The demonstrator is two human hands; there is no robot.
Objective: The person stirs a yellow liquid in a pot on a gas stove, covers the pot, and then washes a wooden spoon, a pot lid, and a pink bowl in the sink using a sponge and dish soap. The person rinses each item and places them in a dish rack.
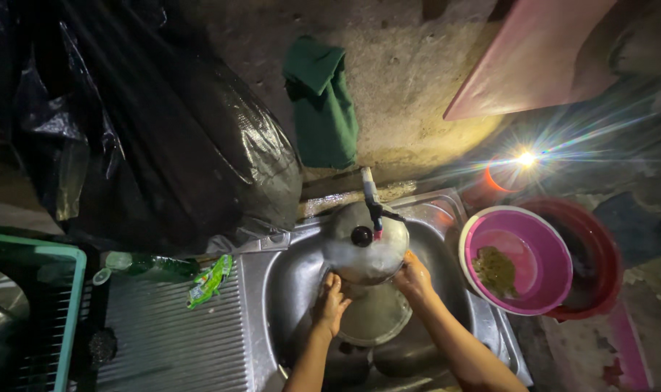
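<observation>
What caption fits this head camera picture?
Two hands, left hand and right hand, hold a metal lid over a dim steel sink.

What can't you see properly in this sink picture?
- Head view: the left hand's fingers are tucked behind the metal lid, so its grip is hidden.
- The right hand meets the lid's edge; shadow hides the fingertips.
- The sink bottom is too dark to tell what lies there.
- The lamp's glare washes out the wall around it.
- The green crate is cut off by the left edge.
</observation>
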